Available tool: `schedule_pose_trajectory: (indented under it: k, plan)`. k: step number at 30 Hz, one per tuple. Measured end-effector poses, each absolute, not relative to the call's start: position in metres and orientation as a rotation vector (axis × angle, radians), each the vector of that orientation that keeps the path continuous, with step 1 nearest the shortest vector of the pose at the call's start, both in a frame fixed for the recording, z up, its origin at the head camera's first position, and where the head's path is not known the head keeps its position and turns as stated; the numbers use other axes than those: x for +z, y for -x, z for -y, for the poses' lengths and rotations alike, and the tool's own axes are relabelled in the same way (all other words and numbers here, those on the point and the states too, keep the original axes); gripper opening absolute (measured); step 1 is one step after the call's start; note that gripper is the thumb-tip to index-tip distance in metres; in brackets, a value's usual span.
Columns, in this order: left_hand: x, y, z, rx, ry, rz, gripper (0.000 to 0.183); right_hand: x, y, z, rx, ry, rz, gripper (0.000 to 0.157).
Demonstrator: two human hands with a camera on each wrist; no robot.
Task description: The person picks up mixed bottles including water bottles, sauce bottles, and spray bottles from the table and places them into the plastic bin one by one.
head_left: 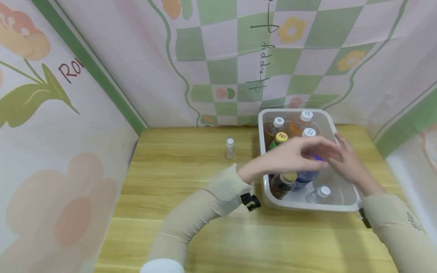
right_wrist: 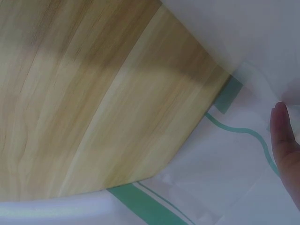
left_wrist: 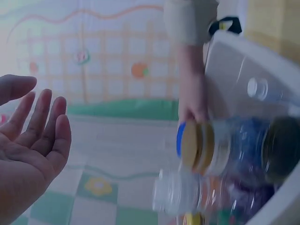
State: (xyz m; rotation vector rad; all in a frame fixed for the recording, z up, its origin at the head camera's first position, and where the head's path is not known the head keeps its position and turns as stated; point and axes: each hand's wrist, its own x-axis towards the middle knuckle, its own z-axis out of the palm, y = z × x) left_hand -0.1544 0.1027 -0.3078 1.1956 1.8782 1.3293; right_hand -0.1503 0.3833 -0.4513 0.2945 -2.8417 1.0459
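My left hand (head_left: 290, 155) is over a white plastic bin (head_left: 307, 207), palm down, its fingers loosely bent. Nothing is between its fingers (left_wrist: 42, 122) in the left wrist view. At the bin's right side is my right hand (head_left: 351, 168), its fingers pointing up and inward near the left fingertips. Under the left hand stand a blue-capped clear bottle (head_left: 305, 179) and a dark bottle with a tan cap (head_left: 281, 187). A yellow-capped bottle (head_left: 281, 137) and several white-capped bottles (head_left: 308, 132) stand behind. A small clear bottle (head_left: 321, 193) leans in the bin's front part.
A small clear vial (head_left: 230, 148) with a white cap stands on the wooden table (head_left: 184, 167), left of the bin. Printed cloth (head_left: 222, 68) hangs behind the table, and flowered panels (head_left: 68, 182) rise at the sides.
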Motion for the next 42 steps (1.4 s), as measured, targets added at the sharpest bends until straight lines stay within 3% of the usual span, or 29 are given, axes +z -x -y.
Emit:
schedule_pose_trajectory:
  k: [6, 19, 42]
  plan:
    - [-0.311, 0.188, -0.077, 1.494, -1.019, -1.936, 0.046, -0.451, 0.152, -0.383, 0.987, -0.244, 2.915, 0.042]
    - [-0.361, 0.248, -0.023, 1.789, -0.537, -2.052, 0.05, -0.449, 0.152, -0.382, 0.973, -0.229, 2.94, 0.042]
    - [-0.46, 0.267, 0.012, 1.933, -0.049, -2.117, 0.064, -0.446, 0.151, -0.381, 0.957, -0.185, 2.978, 0.042]
